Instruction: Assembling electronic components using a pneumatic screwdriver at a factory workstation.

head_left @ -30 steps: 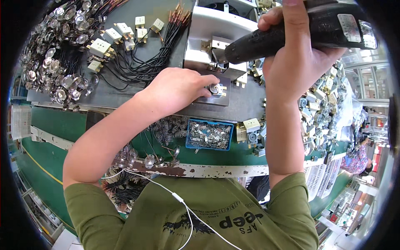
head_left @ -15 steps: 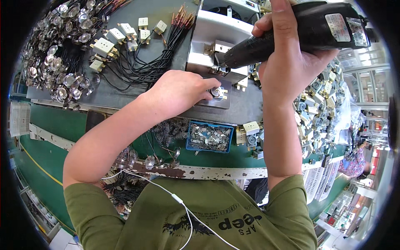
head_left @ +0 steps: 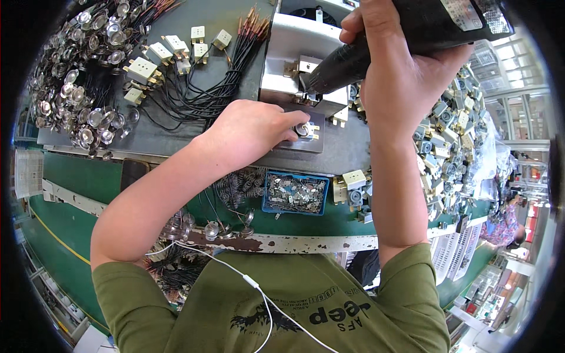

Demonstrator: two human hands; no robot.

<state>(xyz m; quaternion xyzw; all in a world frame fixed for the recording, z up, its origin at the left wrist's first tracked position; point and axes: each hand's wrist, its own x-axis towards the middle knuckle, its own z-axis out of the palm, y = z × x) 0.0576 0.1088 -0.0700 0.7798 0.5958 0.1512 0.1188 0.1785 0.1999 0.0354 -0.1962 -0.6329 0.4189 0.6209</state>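
Note:
My right hand (head_left: 400,82) is wrapped around a black power screwdriver (head_left: 435,26), held tilted with its nose down to the left. The screwdriver's tip is at the front outlet of a metal-cased machine (head_left: 297,44); whether it touches cannot be seen. Lower down, my left hand (head_left: 253,126) is closed, thumb and forefinger on a small electrical component (head_left: 307,130) with a round metal top and brass tabs. That component sits on a flat metal block (head_left: 312,146). My other left fingers are curled out of sight.
Cream blocks with black wires (head_left: 143,70) and a heap of round metal-capped parts (head_left: 88,112) lie left. Components pile up (head_left: 450,141) on the right. Nearer are a blue tray (head_left: 265,206) of small metal pieces and loose springs (head_left: 244,181). Another person (head_left: 506,226) is far right.
The screwdriver and my right hand have shifted slightly up and left in the picture. My left hand stays on the component.

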